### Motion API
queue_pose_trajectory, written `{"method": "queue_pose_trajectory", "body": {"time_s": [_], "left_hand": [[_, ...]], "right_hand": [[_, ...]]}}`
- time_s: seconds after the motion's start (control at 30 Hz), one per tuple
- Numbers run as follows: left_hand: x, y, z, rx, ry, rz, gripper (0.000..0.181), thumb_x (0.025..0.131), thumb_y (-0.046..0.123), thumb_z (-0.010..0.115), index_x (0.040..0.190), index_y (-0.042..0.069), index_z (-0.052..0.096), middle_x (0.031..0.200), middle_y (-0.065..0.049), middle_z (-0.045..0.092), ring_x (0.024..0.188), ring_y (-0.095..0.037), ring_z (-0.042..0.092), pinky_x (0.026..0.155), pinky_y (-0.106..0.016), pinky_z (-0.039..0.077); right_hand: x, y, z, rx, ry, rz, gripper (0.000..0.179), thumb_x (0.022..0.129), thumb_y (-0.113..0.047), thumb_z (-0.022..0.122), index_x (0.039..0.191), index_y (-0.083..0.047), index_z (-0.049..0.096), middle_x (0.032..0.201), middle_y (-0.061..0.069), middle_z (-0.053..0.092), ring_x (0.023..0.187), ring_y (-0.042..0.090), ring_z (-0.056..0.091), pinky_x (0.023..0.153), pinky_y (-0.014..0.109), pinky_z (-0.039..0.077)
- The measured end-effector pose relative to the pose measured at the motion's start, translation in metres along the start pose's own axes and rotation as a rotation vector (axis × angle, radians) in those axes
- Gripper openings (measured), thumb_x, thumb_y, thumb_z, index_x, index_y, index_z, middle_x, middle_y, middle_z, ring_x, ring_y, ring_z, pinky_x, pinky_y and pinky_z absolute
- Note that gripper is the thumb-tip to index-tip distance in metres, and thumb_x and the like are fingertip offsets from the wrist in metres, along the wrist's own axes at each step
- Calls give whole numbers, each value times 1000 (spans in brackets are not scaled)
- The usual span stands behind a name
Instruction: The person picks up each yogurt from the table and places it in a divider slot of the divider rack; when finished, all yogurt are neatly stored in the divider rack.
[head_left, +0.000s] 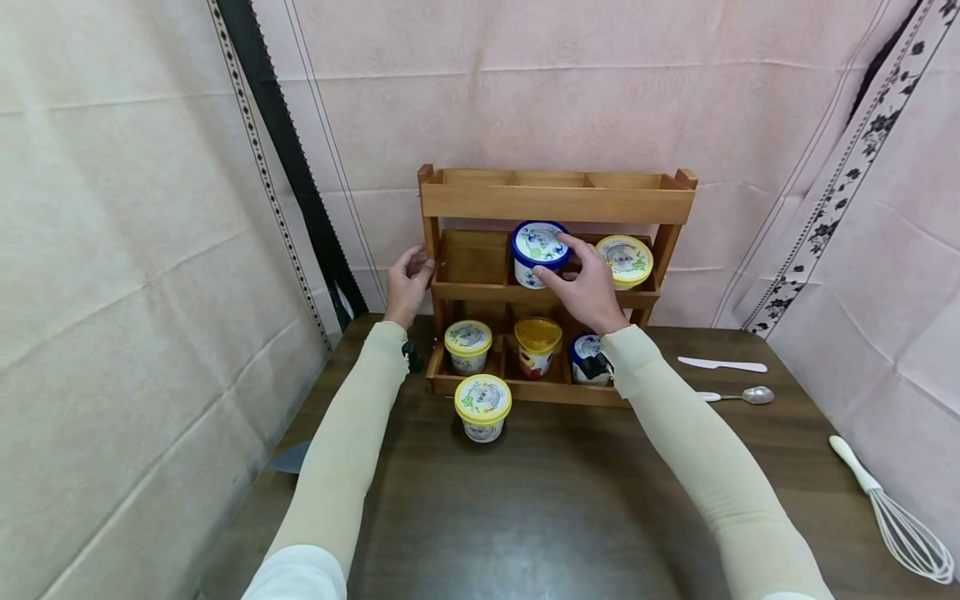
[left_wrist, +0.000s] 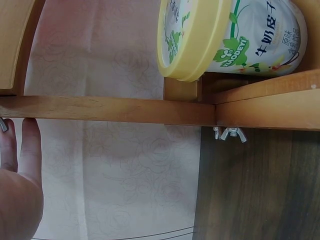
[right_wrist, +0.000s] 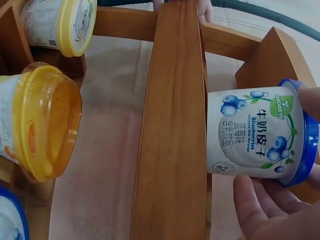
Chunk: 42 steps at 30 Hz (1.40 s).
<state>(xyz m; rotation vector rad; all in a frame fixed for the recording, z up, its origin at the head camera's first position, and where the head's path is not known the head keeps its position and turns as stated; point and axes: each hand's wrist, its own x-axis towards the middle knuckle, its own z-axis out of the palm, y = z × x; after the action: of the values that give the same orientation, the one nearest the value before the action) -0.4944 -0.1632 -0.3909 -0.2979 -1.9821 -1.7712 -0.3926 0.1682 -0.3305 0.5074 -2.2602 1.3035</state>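
Note:
My right hand holds a white tub with a blue lid and blueberry pictures, thumb and fingers around its side near the lid. The tub sits at the middle compartment of the middle shelf on a wooden rack, and its base overlaps the front board in the right wrist view. At the rack's left side post, my left hand touches the outer edge with its fingertips. Fairly straight fingers show there in the left wrist view. A yellow-lidded tub stands right of the held tub.
The bottom shelf carries a yellow-lidded tub, an amber-lidded cup and a blue-lidded tub. Another yellow-lidded tub stands on the table before the rack. To the right lie a knife, a spoon and a whisk.

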Motion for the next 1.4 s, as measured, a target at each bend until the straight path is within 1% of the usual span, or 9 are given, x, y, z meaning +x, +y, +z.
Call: {"method": "queue_pose_trajectory", "body": {"time_s": [0.13, 0.3, 0.4, 0.6, 0.8, 0.87, 1.07, 1.2, 1.4], "left_hand": [[0, 1, 0, 0, -4, -3, 42, 108, 18, 63, 149, 10, 59, 141, -19, 63, 128, -30, 59, 111, -41, 51], [0, 0, -2, 4, -3, 2, 41, 106, 23, 66, 147, 15, 63, 138, -13, 66, 124, -24, 61, 108, -36, 52], [1, -1, -2, -4, -1, 7, 40, 106, 23, 67, 145, 16, 64, 136, -12, 66, 122, -23, 62, 107, -36, 54], [1, 0, -3, -13, -15, 18, 39, 106, 24, 67, 144, 17, 65, 135, -12, 67, 122, -24, 62, 107, -39, 53], [-1, 0, -5, -9, -18, 24, 39, 106, 25, 66, 144, 18, 65, 135, -11, 66, 122, -24, 62, 107, -41, 54], [-1, -1, -5, -5, -18, 19, 39, 106, 26, 67, 144, 18, 65, 135, -11, 66, 122, -24, 62, 107, -40, 54], [0, -1, -5, -2, -18, 15, 39, 106, 25, 67, 144, 17, 65, 135, -11, 66, 122, -24, 61, 107, -40, 53], [0, -1, -5, -4, -18, 6, 39, 106, 24, 67, 144, 16, 64, 135, -12, 66, 122, -24, 61, 106, -41, 54], [0, 0, -4, -7, -14, 7, 40, 106, 22, 67, 145, 14, 63, 136, -14, 65, 124, -27, 61, 107, -44, 53]], "right_hand": [[6, -1, 4, -53, 37, -6, 76, 94, -45, 80, 157, -15, 51, 141, 16, 58, 121, 30, 61, 98, 46, 59], [9, 0, 8, -115, 50, 9, 74, 95, -43, 79, 155, -11, 51, 138, 20, 58, 115, 35, 57, 93, 45, 52], [7, 4, 10, -145, 41, 17, 73, 97, -40, 78, 156, -9, 49, 140, 21, 57, 116, 37, 56, 93, 45, 50], [2, 13, 11, -185, 31, 21, 71, 98, -36, 78, 156, -7, 48, 140, 22, 56, 118, 41, 57, 96, 47, 51], [-2, 15, 13, -179, 0, 31, 72, 97, -37, 79, 155, -7, 48, 141, 23, 57, 119, 39, 63, 98, 49, 58], [-2, 15, 13, -177, -9, 36, 71, 97, -37, 79, 154, -7, 49, 142, 24, 57, 120, 38, 65, 99, 49, 59], [-3, 16, 10, -179, -35, 40, 70, 97, -36, 78, 154, -6, 50, 147, 22, 56, 126, 37, 65, 103, 48, 58], [-4, 15, 8, -174, -58, 64, 71, 98, -35, 77, 156, -7, 48, 150, 22, 53, 128, 37, 64, 104, 48, 58], [-9, 13, 6, -138, -70, 66, 72, 98, -36, 76, 158, -9, 46, 151, 21, 52, 132, 37, 62, 107, 48, 56]]}}
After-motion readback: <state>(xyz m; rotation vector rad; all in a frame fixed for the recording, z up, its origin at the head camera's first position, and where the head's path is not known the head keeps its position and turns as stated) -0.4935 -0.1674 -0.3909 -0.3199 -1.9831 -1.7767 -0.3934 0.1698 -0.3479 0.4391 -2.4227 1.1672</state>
